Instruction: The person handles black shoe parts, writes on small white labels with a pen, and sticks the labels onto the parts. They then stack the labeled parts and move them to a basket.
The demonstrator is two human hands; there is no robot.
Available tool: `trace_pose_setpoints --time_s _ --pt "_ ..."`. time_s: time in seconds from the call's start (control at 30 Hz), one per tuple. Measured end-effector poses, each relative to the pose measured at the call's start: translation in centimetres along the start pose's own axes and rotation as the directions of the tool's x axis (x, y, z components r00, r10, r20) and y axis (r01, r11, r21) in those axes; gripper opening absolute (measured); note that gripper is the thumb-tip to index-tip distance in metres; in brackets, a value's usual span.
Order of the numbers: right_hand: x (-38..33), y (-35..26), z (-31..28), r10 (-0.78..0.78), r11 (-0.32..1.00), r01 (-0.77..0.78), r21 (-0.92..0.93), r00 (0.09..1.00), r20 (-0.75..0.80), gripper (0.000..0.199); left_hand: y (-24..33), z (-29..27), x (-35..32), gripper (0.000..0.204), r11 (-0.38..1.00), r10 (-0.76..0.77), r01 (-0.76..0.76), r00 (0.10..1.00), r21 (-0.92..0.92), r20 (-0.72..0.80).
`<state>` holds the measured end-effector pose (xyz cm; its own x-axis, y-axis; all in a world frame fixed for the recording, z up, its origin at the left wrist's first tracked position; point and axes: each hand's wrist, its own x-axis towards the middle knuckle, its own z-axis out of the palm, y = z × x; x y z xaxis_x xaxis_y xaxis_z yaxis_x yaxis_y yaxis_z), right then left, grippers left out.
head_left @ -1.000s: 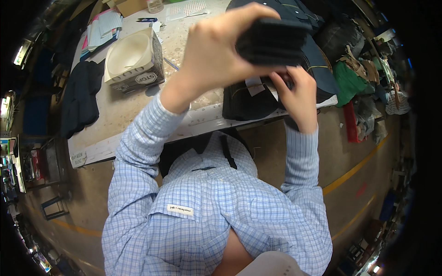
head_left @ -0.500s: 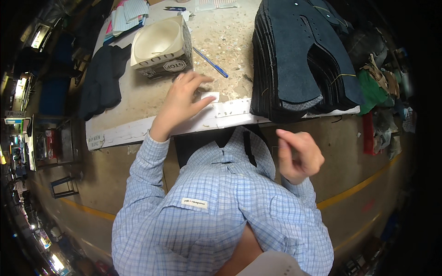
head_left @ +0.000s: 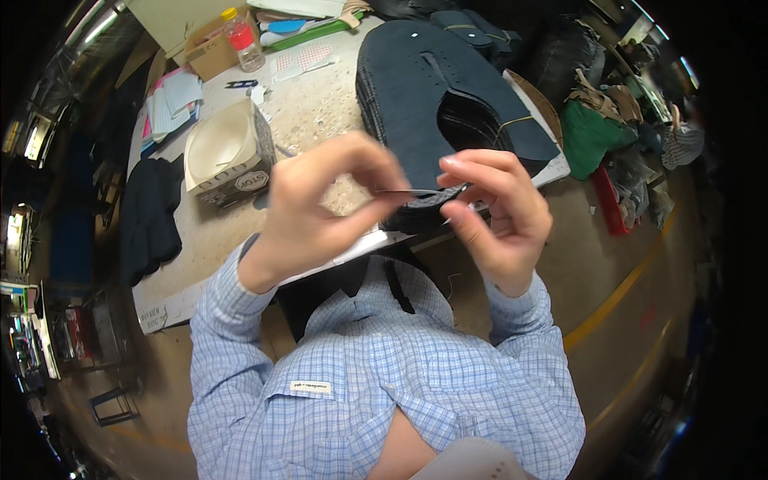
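My left hand (head_left: 324, 208) is raised over the near table edge, thumb and fingers pinching a thin, light slip (head_left: 412, 191) seen nearly edge-on. Facing it from the right, my right hand (head_left: 508, 216) has its curved fingers and thumb apart, close to the slip's far end. Whether a fingertip touches the slip is hard to make out. Just behind both hands stands a tall stack of dark blue-grey cut pieces (head_left: 404, 96), with holes and a cut-out; the hands hide part of its front.
An open cardboard box with a pale bowl-like inside (head_left: 228, 152) stands left on the table (head_left: 172, 300). Beside it lie dark gloves (head_left: 152, 216). Farther back are small snips (head_left: 242, 84), a bottle (head_left: 244, 40) and papers (head_left: 172, 100). Bags (head_left: 592, 132) are piled on the right.
My left hand has risen from a small white slip on the table and moved right. My right hand has risen, its pinched fingers now apart. The view has shifted, showing more of the table's back.
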<state>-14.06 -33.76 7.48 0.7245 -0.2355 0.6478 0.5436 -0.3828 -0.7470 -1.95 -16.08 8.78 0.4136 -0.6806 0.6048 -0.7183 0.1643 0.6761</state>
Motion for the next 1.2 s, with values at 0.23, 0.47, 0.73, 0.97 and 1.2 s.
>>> trace_pose_setpoints --time_s 0.23,0.47,0.73,0.97,1.2 --pt "5.2 2.7 -10.0 0.023 0.994 -0.066 -0.088 0.906 -0.422 0.017 -0.4 6.8 11.1 0.015 0.952 0.163 -0.196 0.975 0.234 0.153" --pt "8.2 10.8 -17.0 0.463 0.885 -0.454 0.106 0.882 -0.084 0.022 -3.7 11.4 14.7 0.025 0.882 -0.146 -0.014 0.942 0.472 0.302" --pt "8.8 11.3 -16.6 0.431 0.902 -0.419 -0.102 0.885 0.176 0.019 -5.0 12.1 14.4 0.022 0.912 -0.248 0.122 0.925 0.392 0.289" --pt "9.0 11.1 -16.2 0.35 0.937 -0.328 -0.122 0.875 0.334 0.022 -5.1 12.5 13.8 0.019 0.948 -0.134 0.082 0.979 0.307 0.152" --pt "6.8 11.5 -16.6 0.485 0.874 -0.486 -0.005 0.872 0.057 0.029 -5.2 7.3 14.2 0.02 0.986 0.168 -0.169 0.967 0.013 -0.192"
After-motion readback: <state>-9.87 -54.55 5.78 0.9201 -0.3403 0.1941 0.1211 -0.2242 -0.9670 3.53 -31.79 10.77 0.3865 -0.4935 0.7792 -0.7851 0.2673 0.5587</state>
